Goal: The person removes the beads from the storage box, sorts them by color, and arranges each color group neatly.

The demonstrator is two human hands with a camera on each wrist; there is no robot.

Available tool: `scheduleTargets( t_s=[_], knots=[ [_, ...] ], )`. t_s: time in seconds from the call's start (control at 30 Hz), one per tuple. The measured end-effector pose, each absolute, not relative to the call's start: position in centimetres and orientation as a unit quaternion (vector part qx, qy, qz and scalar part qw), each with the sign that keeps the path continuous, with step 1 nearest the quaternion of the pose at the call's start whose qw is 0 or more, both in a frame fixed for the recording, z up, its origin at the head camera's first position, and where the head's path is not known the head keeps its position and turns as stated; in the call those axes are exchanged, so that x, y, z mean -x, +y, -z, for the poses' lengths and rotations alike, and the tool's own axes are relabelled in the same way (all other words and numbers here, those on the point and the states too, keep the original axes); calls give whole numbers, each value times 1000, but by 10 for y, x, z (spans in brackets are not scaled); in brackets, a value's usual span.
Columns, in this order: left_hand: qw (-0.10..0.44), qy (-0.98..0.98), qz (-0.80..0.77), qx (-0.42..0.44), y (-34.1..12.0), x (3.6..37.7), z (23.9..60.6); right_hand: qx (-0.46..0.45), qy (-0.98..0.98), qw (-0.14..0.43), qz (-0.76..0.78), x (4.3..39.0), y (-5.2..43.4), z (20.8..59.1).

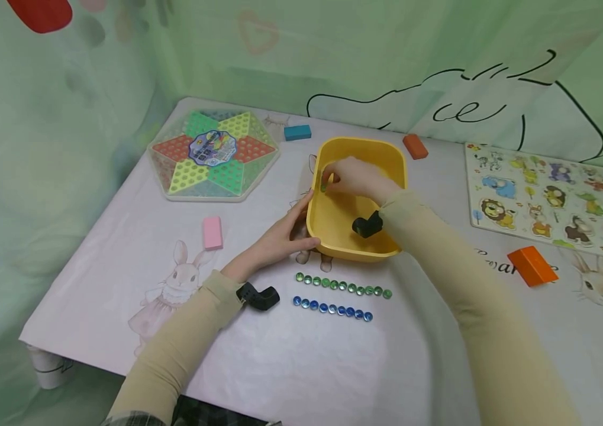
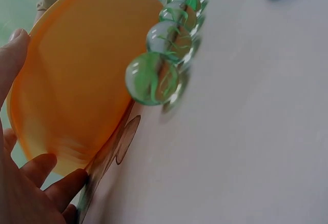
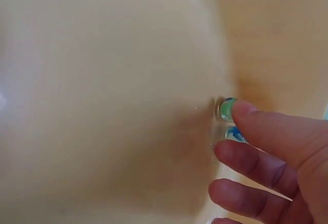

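Observation:
A yellow plastic bin stands on the table. My left hand holds its left side, thumb at the near rim and fingers along the outer wall. Inside the bin is my right hand, fingers curled down by the left wall. In the right wrist view, its thumb and forefinger stand around a green marble and a blue marble at the wall; the thumb partly covers the green one. In front of the bin lie a row of green marbles and a nearer row of blue marbles.
A hexagonal Chinese checkers board lies back left, an animal puzzle board at the right. Around the bin are a blue block, a pink block, a red-orange block and an orange block.

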State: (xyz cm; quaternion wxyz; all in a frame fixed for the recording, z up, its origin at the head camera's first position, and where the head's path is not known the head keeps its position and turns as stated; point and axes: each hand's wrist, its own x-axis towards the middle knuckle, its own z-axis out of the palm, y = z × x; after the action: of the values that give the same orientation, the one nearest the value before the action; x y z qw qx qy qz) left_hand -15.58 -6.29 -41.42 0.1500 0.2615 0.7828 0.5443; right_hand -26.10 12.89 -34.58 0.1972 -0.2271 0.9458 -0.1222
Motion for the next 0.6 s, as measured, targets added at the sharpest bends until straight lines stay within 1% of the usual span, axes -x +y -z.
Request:
scheduleTargets(
  t_s=[0.3, 0.6],
  knots=[
    [148, 786, -541, -262, -61, 156, 414, 236, 946, 196, 104, 258, 127, 345],
    [151, 788, -538, -260, -62, 155, 413, 288, 924, 212, 136, 250, 141, 322]
  ],
)
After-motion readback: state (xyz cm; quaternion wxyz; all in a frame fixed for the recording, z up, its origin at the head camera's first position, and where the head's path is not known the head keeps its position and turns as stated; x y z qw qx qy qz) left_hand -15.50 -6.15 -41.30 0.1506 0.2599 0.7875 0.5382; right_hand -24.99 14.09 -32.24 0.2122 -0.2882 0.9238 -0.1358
